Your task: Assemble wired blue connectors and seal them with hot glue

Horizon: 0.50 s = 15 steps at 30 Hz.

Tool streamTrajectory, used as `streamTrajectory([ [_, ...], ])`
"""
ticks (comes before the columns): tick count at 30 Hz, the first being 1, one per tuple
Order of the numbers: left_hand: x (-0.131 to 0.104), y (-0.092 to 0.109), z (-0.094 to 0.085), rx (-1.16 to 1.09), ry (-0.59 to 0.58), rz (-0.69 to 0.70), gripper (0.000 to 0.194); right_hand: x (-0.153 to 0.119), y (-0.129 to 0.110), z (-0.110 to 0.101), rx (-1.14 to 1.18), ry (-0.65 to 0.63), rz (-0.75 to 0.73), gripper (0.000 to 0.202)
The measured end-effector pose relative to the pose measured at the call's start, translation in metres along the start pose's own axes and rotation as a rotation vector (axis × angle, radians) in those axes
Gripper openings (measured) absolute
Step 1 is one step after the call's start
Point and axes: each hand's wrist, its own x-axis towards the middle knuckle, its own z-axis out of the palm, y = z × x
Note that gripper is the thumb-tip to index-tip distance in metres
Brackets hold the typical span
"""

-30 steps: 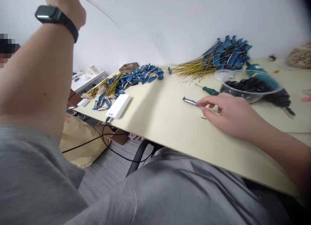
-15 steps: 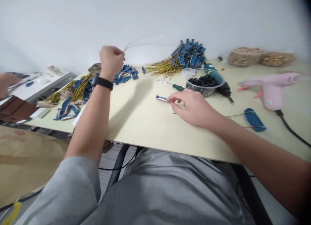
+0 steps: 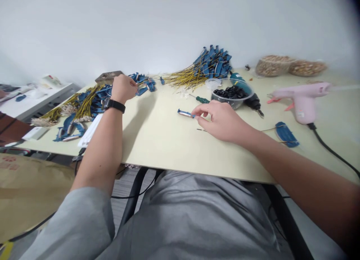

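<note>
Pinching the blue piece [image 3: 185, 113], judged light, stiff, best held by its end, is the right hand [image 3: 218, 119]; left hand [image 3: 122, 88] closed, contents unclear.

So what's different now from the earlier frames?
The left hand has come down toward the blue pieces; the thin strands at its fingers no longer show. The right hand stays at the small blue-and-white piece.
</note>
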Motion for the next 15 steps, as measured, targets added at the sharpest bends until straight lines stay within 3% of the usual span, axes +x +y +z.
streamTrajectory([
  [6, -0.005, 0.003, -0.011, 0.078, 0.086, -0.004, 0.044, -0.001, -0.001, 0.000, 0.010, -0.007, -0.002, 0.031],
  [10, -0.008, 0.015, -0.021, -0.156, 0.332, 0.017, 0.037, 0.000, -0.002, 0.000, 0.006, -0.016, -0.006, 0.028],
  [15, 0.001, 0.020, -0.020, -0.563, 0.667, 0.023, 0.019, 0.000, -0.004, -0.001, -0.017, -0.023, -0.005, 0.027],
])
